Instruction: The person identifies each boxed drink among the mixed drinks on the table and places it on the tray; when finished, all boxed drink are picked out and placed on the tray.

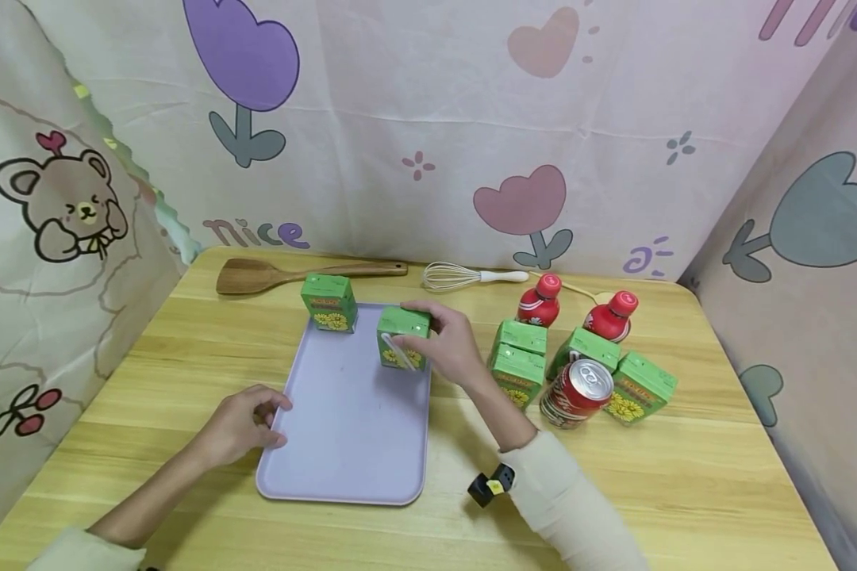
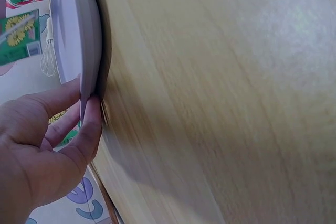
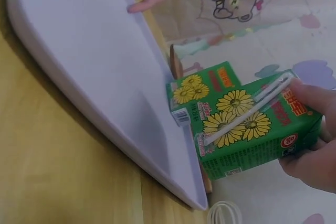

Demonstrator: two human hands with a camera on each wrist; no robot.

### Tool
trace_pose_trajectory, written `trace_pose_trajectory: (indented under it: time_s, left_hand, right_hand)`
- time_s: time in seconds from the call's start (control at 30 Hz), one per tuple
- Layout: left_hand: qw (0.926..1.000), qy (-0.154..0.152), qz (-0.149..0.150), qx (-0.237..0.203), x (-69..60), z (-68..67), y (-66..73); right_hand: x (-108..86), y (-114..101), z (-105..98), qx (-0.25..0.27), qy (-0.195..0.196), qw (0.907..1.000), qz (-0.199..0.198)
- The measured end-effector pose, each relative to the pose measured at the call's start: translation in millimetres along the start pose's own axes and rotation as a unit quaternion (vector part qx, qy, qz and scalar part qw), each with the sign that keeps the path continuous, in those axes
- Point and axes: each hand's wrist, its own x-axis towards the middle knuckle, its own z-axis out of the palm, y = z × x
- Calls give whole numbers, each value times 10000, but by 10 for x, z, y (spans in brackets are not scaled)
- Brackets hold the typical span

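Note:
My right hand (image 1: 455, 345) grips a green drink carton (image 3: 239, 121) with yellow flowers and a white straw on its front. In the head view this carton is over the far right part of the lilac tray (image 1: 343, 428); in the right wrist view it looks raised above the tray. A matching green carton (image 1: 330, 304) stands upright at the tray's far left corner. My left hand (image 2: 44, 145) pinches the tray's left rim between thumb and fingers. The underside of the held carton is hidden in the head view.
Right of the tray stand more green cartons (image 1: 517, 365), a red drink can (image 1: 577, 392) and two red bottles (image 1: 539, 305). Along the table's back edge lie a wooden spatula (image 1: 257, 276), a white-handled whisk (image 1: 464, 276) and a partly hidden yellowish utensil (image 1: 578, 290). Patterned cloth borders the table.

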Motion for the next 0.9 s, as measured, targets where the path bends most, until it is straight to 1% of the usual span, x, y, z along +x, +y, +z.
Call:
trace_pose_trajectory:
  time_s: [0.23,0.43,0.57,0.67,0.8,0.9]
  left_hand:
    - [10000,-10,-33,-6,-3,-4,7]
    - [10000,-43,-77,-21,-4,-10,14]
    - [10000,-48,-83,7,-5,-6,6]
    - [10000,-38,-55,33,-9,-9,5]
    - [10000,-38,-2,38,-15,-13,11]
    - [10000,-40,33,39,-10,-11,11]
  right_hand:
    - [248,90,138,-139,43,9999,19]
    - [417,183,233,-406,149,9991,49]
    - [504,232,294,-432,107,9990,25]
    - [557,242,325,-406,98,9991,106]
    - [634,260,345,-576,100,9979,267]
    - [695,279,340,-700,129,9971,255]
